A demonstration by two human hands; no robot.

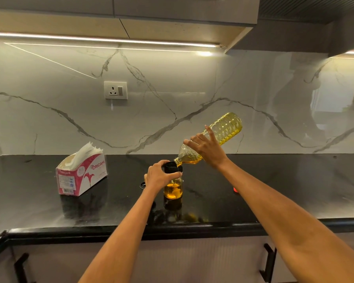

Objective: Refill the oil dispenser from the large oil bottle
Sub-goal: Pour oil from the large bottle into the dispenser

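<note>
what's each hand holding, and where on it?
Right hand grips the large oil bottle around its shoulder, near the neck. Left hand grips the oil dispenser around its black top.

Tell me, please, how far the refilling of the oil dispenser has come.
Done: large oil bottle is uncapped; a small red thing, perhaps its cap, lies on the counter. In hand: right hand tilts the bottle, left hand steadies the oil dispenser, partly filled. Left: finish filling, close both.

The oil dispenser (173, 187) stands on the surface (274, 184). The large oil bottle (217, 137) is tilted above it, mouth over the opening. A tissue box (81, 176) stands well left; a small cap (235, 189) lies right.
</note>
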